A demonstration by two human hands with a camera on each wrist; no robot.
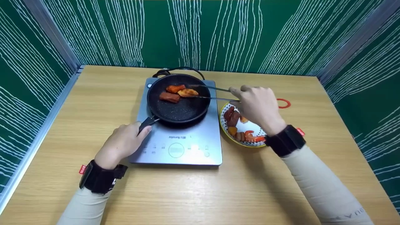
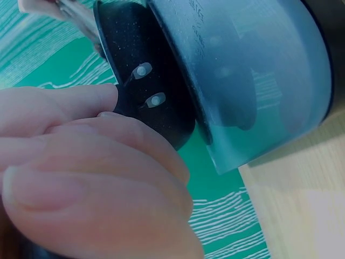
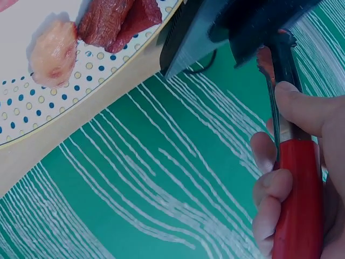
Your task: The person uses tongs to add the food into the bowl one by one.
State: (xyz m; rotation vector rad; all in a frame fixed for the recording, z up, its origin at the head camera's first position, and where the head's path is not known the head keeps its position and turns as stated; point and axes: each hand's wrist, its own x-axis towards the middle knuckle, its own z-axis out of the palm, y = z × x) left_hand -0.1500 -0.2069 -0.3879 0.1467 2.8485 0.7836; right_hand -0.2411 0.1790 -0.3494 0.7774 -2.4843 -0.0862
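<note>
My left hand (image 1: 122, 140) grips the black handle (image 1: 145, 123) of a frying pan (image 1: 179, 112), which is over the silver induction cooker (image 1: 197, 153). Inside the pan lie two reddish-brown meat pieces (image 1: 169, 97) and a golden-brown piece (image 1: 188, 92) shaped like a chicken wing. My right hand (image 1: 257, 103) holds red-handled metal tongs (image 3: 299, 199), thumb against one metal arm. The tongs' arms stand apart and reach over the pan's right side. Their lower tip is right at the golden piece, while the upper one lies behind it.
Right of the cooker stands a dotted bowl (image 1: 222, 126) with a yellow rim. It holds meat pieces (image 1: 232, 118), a shrimp (image 1: 253, 137) and other food, partly hidden under my right hand. A black cord (image 1: 187, 67) loops behind the cooker. Green patterned walls (image 1: 218, 37) enclose the wooden table (image 1: 175, 193).
</note>
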